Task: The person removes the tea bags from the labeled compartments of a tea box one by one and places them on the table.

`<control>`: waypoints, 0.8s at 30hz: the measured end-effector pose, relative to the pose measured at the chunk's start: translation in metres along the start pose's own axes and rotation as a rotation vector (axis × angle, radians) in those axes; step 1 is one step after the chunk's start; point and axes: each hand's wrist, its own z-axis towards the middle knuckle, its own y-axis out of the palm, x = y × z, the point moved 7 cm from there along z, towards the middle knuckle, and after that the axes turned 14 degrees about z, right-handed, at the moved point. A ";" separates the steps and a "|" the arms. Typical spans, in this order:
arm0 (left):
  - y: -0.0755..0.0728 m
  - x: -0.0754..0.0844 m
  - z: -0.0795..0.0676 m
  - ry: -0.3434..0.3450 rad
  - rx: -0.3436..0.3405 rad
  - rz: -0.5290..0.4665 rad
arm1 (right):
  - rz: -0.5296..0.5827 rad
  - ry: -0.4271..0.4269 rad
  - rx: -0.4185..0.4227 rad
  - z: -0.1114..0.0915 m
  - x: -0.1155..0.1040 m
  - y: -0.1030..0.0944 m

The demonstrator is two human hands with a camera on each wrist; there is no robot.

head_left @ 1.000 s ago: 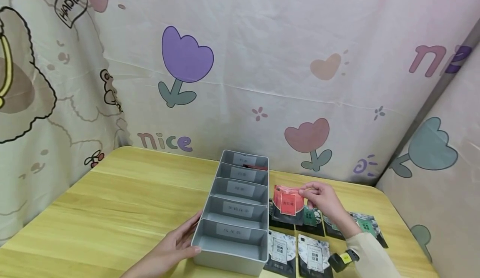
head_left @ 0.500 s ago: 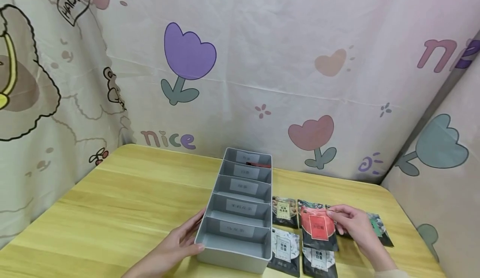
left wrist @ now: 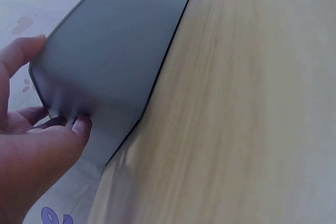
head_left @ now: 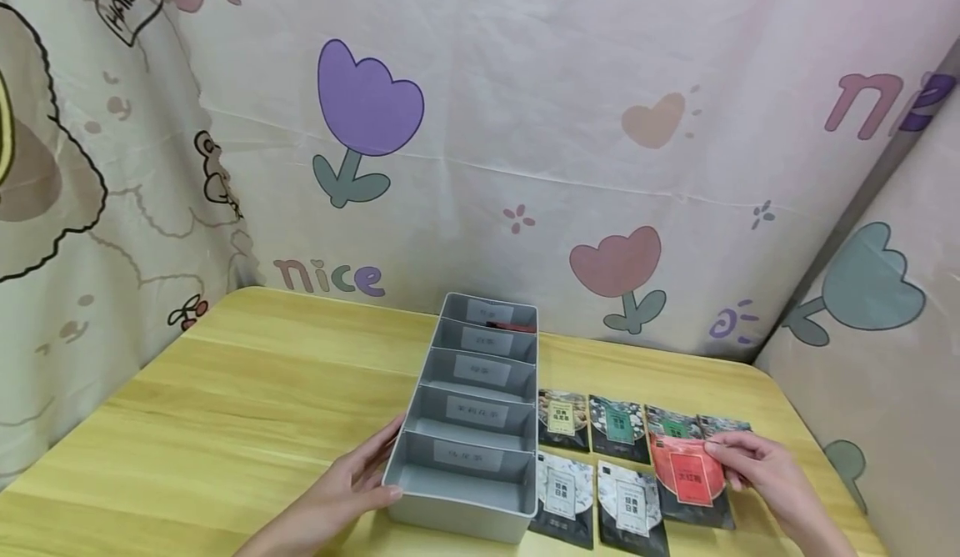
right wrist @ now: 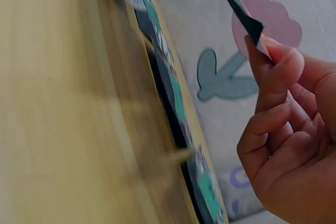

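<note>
My right hand [head_left: 765, 469] pinches the upper right corner of a red and black tea packet [head_left: 692, 478], between thumb and index finger. In the right wrist view the tea packet [right wrist: 239, 6] is seen edge-on, above the table. My left hand [head_left: 348, 486] holds the near left corner of a long grey divided box [head_left: 465, 524], thumb at the front rim and fingers along the left side. The left wrist view shows the fingers [left wrist: 81, 125] bent against the grey wall. Labels mark the box's compartments, and something red sits in the farthest one.
Right of the box, tea packets lie in two rows: a yellow-labelled packet [head_left: 562, 419] and green-labelled packets [head_left: 619, 428] behind, two white packets [head_left: 560, 499] in front. The held packet partly covers the back row. A patterned curtain [head_left: 480, 165] hangs behind the wooden table [head_left: 262, 390].
My right hand has carried the red tea packet rightward and toward me, from beside the box to right of the white packets. The left hand keeps its place on the box.
</note>
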 end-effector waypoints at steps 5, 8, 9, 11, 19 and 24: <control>0.000 0.001 0.001 0.000 -0.003 -0.007 | 0.004 0.075 -0.011 0.000 0.013 -0.018; 0.000 0.002 0.001 -0.007 -0.004 0.001 | -0.002 0.114 -0.021 0.000 0.020 -0.025; 0.000 0.002 0.001 -0.003 -0.005 0.005 | -0.012 0.123 -0.021 -0.001 0.021 -0.026; -0.001 0.002 0.001 -0.002 -0.007 0.012 | -0.029 0.134 -0.019 0.000 0.024 -0.028; -0.001 0.001 0.001 0.001 -0.010 0.013 | -0.122 0.131 -0.012 0.002 0.029 -0.028; -0.002 0.001 0.001 -0.001 -0.007 0.022 | -0.190 0.106 -0.013 0.002 0.028 -0.026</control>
